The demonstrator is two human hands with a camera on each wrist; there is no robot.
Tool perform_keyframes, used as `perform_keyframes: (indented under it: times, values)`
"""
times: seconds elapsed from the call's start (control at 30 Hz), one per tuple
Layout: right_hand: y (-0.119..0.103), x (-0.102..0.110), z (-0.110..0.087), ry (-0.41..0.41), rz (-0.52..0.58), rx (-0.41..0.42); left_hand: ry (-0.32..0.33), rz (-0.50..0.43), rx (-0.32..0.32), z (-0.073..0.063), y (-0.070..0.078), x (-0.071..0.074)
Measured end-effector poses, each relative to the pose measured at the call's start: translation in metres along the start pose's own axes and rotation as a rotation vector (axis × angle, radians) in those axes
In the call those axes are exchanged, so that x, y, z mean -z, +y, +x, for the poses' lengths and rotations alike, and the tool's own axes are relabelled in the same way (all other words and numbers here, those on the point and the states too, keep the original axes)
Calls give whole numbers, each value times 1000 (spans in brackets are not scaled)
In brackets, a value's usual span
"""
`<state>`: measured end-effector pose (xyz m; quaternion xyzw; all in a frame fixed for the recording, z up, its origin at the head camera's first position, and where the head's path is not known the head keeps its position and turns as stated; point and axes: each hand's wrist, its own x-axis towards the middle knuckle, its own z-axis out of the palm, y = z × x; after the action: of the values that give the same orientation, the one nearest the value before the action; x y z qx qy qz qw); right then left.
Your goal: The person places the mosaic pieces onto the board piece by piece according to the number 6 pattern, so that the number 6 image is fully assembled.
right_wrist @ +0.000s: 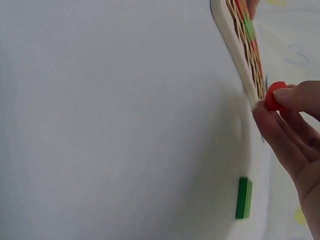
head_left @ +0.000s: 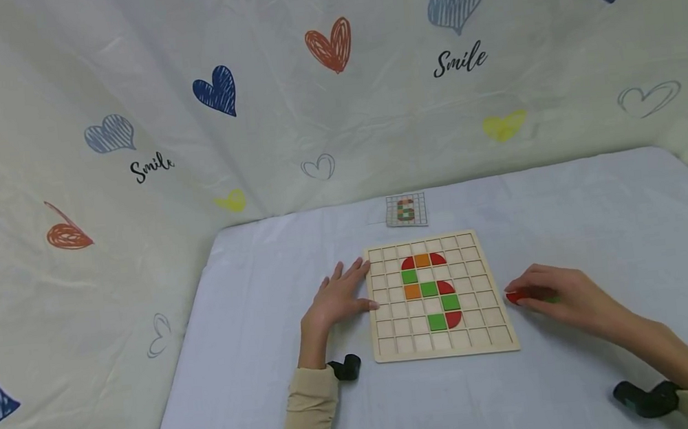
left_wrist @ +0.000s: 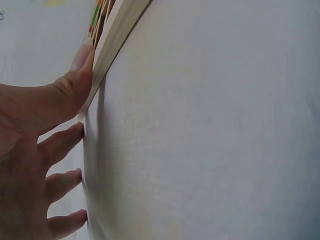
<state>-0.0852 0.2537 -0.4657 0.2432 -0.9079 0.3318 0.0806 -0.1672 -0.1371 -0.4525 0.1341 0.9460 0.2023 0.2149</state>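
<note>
A square wooden grid board [head_left: 492,328] lies on the white cloth. Red quarter-round pieces, orange squares [head_left: 412,292] and green squares [head_left: 438,322] fill some cells in an S-like line. My left hand [head_left: 335,299], fingers spread, rests at the board's left edge; its thumb [left_wrist: 75,82] touches the rim. Just right of the board, my right hand [head_left: 566,293] pinches a red piece with a rounded edge [right_wrist: 275,96] between thumb and fingers. Below that hand a green block [right_wrist: 244,198] lies on the cloth, mostly hidden in the head view.
Behind the board lies a small pattern card [head_left: 406,210] printed with a similar coloured figure on a grid. Black wrist devices [head_left: 646,399] sit at both cuffs. A curtain [head_left: 274,131] with printed hearts hangs behind the table.
</note>
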Motion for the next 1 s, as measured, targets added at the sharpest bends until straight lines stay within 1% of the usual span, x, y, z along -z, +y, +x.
perform_keyframes:
  times: [0.23, 0.37, 0.6, 0.7, 0.87, 1.0]
  values:
    - [-13, -12, 15, -13, 79, 60, -3, 6, 3, 1, -1, 0]
    - [-19, -17, 21, -37, 118, 61, -5, 14, -6, 2, -2, -1]
    - [-29, -27, 32, -62, 106, 59, -2, 8, -10, 3, -1, -1]
    - [-34, -31, 36, -81, 137, 58, -4, 14, -2, 2, -1, 0]
    - [-41, -40, 44, -144, 202, 33, -4, 13, 8, 1, 0, 1]
    - [-45, -48, 49, -146, 242, 77, -4, 12, 8, 1, 0, 1]
